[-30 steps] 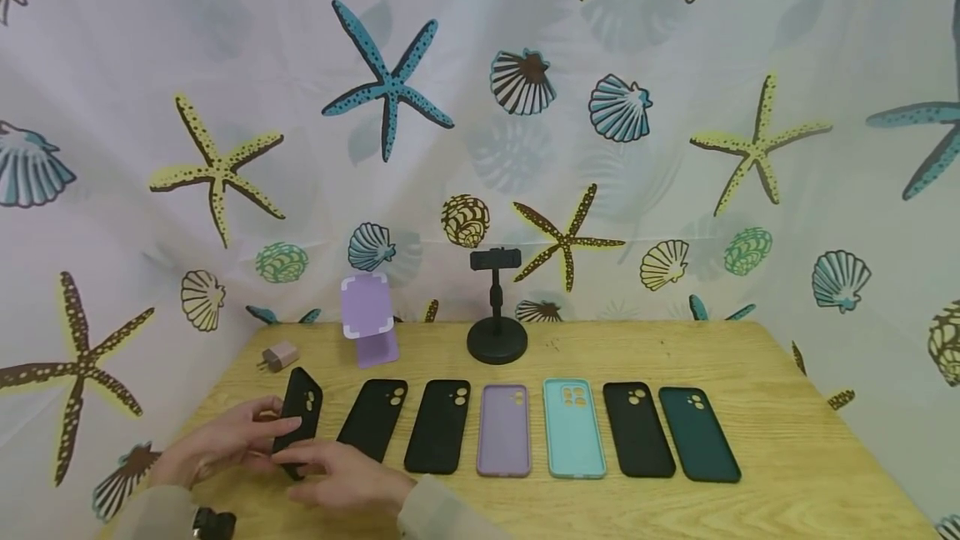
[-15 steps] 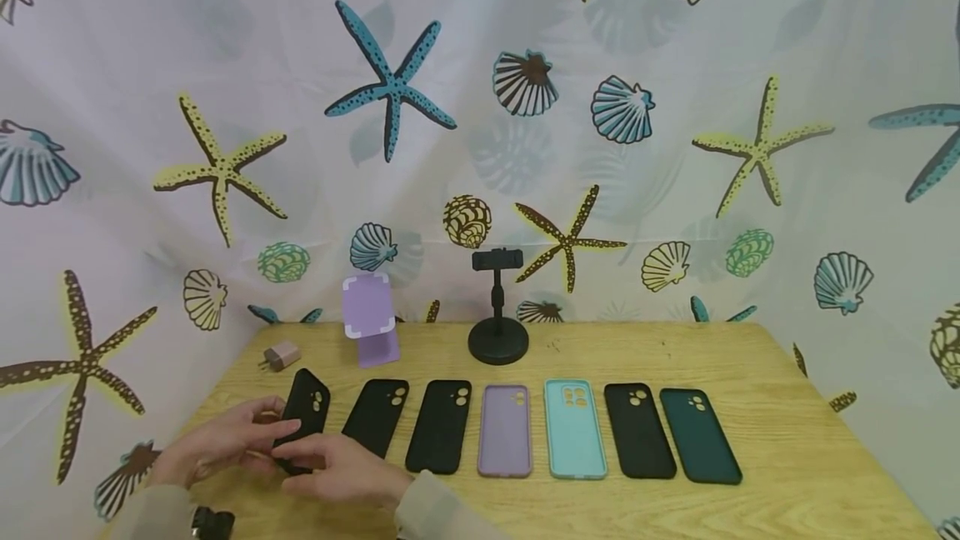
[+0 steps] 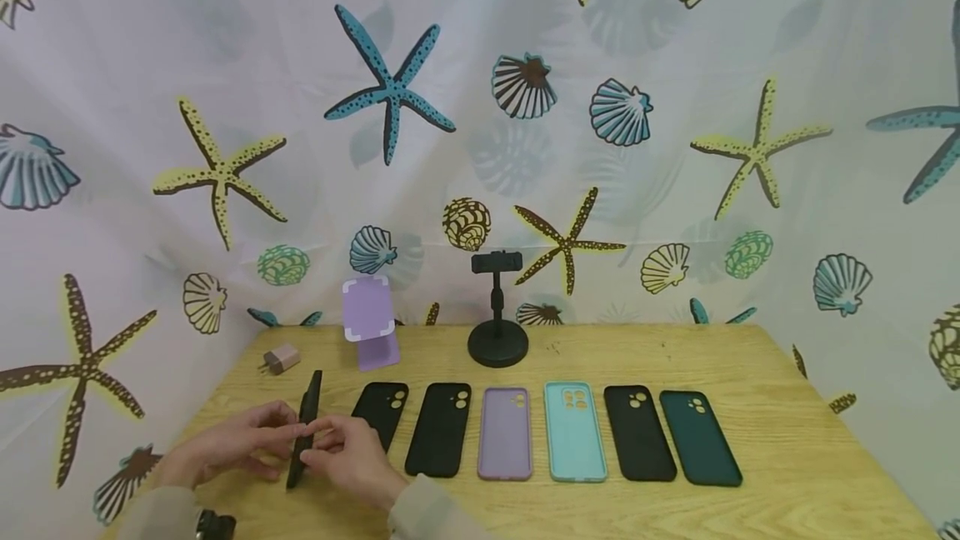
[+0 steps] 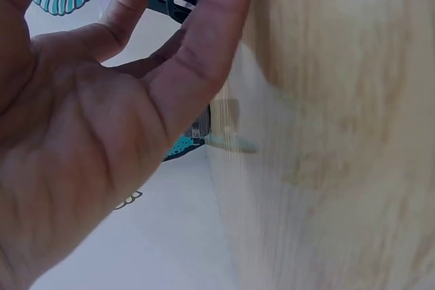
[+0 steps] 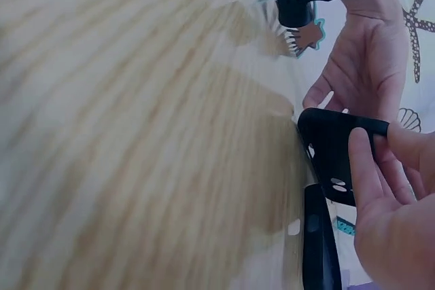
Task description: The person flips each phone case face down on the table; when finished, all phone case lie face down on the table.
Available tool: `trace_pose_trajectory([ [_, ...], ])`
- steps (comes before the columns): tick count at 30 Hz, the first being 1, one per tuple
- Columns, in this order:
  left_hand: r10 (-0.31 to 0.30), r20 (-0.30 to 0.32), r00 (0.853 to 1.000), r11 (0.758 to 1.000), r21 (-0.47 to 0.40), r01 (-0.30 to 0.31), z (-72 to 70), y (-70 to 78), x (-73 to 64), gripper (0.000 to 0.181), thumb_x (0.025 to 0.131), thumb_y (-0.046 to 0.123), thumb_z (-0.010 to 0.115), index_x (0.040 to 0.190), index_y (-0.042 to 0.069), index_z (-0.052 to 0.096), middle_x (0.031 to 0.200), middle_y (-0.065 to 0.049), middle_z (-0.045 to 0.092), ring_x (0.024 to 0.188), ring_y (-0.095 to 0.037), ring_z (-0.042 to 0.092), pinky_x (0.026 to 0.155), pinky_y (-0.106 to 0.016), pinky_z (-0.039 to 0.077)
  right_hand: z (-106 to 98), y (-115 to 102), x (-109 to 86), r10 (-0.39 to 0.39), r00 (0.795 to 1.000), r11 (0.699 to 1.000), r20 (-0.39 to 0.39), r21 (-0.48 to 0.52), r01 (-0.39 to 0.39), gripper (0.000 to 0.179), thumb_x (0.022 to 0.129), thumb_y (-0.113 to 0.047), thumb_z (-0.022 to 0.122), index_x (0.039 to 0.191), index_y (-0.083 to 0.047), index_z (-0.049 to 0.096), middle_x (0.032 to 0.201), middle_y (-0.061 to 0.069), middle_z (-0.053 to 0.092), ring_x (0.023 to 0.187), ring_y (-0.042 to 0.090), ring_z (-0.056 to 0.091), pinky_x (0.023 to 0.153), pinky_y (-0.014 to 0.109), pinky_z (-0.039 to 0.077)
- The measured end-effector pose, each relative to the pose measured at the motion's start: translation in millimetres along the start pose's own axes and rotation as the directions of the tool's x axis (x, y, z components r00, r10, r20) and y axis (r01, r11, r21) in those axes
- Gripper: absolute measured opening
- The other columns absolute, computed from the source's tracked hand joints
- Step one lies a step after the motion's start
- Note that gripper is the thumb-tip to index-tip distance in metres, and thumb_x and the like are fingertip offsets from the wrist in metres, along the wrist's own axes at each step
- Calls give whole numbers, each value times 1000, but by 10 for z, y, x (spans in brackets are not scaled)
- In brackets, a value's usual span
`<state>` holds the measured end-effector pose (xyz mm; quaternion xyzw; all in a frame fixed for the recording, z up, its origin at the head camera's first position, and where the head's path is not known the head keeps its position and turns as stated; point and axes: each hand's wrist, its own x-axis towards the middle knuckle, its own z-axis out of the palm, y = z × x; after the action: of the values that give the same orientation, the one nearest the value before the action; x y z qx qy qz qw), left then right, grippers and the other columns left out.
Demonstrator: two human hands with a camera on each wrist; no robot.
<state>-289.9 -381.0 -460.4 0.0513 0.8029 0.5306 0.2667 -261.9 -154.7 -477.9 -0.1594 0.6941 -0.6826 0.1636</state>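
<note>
On my feed I log: one black rectangular phone case (image 3: 311, 398), edge-on, pinched by left hand (image 3: 232, 444) and right hand (image 3: 354, 458).

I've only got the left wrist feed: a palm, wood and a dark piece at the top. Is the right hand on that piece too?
Observer: Yes. In the right wrist view, the right hand is pinching it, a black phone case.

Operator: Copy. Is anything lying flat close by that I can't see?

Observer: Yes. In the head view, a second black case lies flat on the table, partly hidden behind the right hand.
</note>
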Motion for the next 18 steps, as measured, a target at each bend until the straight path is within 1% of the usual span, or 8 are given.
trace_pose_trajectory([
  [3, 6, -5, 1000, 1000, 16, -6, 8, 3, 6, 40, 101, 31, 55, 122, -1, 45, 125, -18, 51, 105, -26, 59, 84, -47, 56, 15, 2, 5, 32, 999, 998, -25, 62, -30, 26, 86, 1, 71, 101, -20, 74, 77, 0, 69, 72, 19, 71, 65, 32, 58],
  [7, 36, 1, 999, 999, 38, -36, 16, 11, 19, 47, 101, 27, 55, 133, -3, 39, 136, -28, 41, 112, -27, 57, 89, -49, 54, 12, -1, -4, 74, 996, 989, -45, 131, -68, 29, 84, 8, 70, 97, -16, 76, 78, 4, 64, 70, 21, 71, 65, 34, 60],
  [8, 44, 3, 999, 998, 43, -44, 17, 10, 26, 50, 101, 26, 55, 136, -4, 36, 139, -31, 37, 113, -27, 57, 89, -50, 53, 8, 0, -7, 84, 995, 988, -51, 134, -76, 29, 83, 9, 70, 97, -15, 77, 78, 4, 63, 70, 21, 71, 64, 33, 59],
  [11, 43, -11, 999, 998, 45, -43, 23, 10, 52, 56, 100, 24, 57, 142, -3, 32, 142, -35, 32, 114, -28, 56, 89, -49, 54, 3, 1, -22, 104, 992, 989, -73, 117, -95, 27, 83, 11, 69, 97, -11, 77, 77, 5, 64, 70, 24, 72, 64, 32, 59],
  [14, 31, -36, 999, 999, 46, -29, 25, 5, 71, 60, 98, 23, 61, 143, -2, 32, 141, -37, 34, 114, -29, 57, 87, -48, 55, -8, 14, -35, 114, 991, 989, -69, 106, -106, 26, 83, 12, 68, 97, -8, 76, 75, 8, 68, 73, 29, 74, 64, 34, 60],
  [16, 23, -52, 998, 998, 57, -20, 22, 0, 70, 62, 96, 22, 64, 143, -2, 33, 138, -37, 39, 111, -28, 59, 85, -47, 55, -16, 25, -41, 118, 991, 989, -59, 94, -112, 25, 84, 12, 67, 97, -8, 76, 73, 10, 70, 74, 31, 74, 63, 35, 59],
  [18, 15, -70, 997, 997, 81, -9, 17, -6, 59, 63, 94, 21, 67, 142, -3, 35, 132, -34, 47, 106, -27, 61, 82, -45, 56, -26, 32, -48, 117, 992, 990, -56, 82, -113, 25, 85, 11, 66, 97, -8, 76, 72, 11, 71, 72, 32, 73, 62, 34, 59],
])
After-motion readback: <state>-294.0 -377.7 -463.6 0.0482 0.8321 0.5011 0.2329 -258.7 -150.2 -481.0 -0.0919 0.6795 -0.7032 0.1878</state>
